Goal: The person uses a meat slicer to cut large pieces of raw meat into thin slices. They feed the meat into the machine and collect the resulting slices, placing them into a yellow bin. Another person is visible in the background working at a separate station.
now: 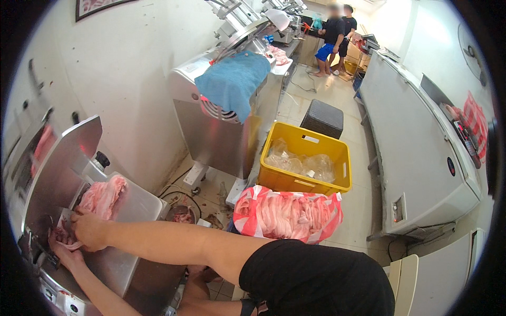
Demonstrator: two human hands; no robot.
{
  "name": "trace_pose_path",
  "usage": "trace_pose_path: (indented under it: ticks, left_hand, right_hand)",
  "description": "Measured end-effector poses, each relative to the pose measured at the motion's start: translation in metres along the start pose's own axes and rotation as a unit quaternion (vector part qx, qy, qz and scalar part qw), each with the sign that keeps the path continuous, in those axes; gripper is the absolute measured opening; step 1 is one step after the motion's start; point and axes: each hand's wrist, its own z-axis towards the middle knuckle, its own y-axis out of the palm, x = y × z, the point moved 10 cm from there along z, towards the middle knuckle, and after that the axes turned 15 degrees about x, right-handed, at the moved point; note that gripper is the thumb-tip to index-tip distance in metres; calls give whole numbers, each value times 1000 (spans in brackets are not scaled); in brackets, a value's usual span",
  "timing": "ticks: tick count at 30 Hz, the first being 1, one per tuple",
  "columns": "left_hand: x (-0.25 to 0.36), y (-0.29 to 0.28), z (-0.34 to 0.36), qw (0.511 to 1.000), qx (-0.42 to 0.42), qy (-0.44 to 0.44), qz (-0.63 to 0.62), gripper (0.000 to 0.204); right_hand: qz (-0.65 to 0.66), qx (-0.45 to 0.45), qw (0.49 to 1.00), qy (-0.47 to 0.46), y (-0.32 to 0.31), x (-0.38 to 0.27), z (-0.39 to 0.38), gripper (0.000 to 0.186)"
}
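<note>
Hands [90, 231] at meat [107, 196]; slicer [55, 174] beneath

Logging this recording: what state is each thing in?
Pale pink meat stack: piled on metal plate
Left hand, right hand: at meat pieces, grip unclear
Red-and-white striped plastic bag: open, filled with meat strips
Yellow rectangular plastic crate: open, holding clear plastic
Blue cloth: draped over silver metal machine
White chest freezer: lid apparently shut

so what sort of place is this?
Probably a meat-cutting workroom, perhaps a butcher's back room: what looks like a metal slicing machine with raw-looking meat on it, a red-and-white striped bag packed with sliced meat, and a likely chest freezer.
</note>
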Motion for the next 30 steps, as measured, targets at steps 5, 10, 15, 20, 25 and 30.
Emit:
trace_pose_path:
  ticks: [5, 10, 15, 20, 25, 30]
  left_hand:
    - [3, 18, -35, 1000, -4, 9, -3, 30]
    - [10, 16, -22, 999, -14, 40, -32, 36]
    - [7, 34, -39, 998, -58, 39, -13, 48]
    - [5, 13, -9, 998, -27, 46, 37, 57]
    - [-1, 37, -54, 996, -64, 16, 63, 68]
    - [3, 15, -27, 996, -46, 71, 28, 65]
  right_hand:
    - [-16, -4, 1000, -15, 5, 1, -4, 28]
    - [1, 23, 1000, -21, 10, 2, -1, 28]
    - [-22, 6, 1000, -17, 8, 3, -2, 30]
    - [19, -13, 1000, 1, 3, -1, -1, 36]
    - [80, 132, 987, 36, -32, 5, 0, 54]
    - [48, 77, 996, 14, -24, -6, 2, 55]
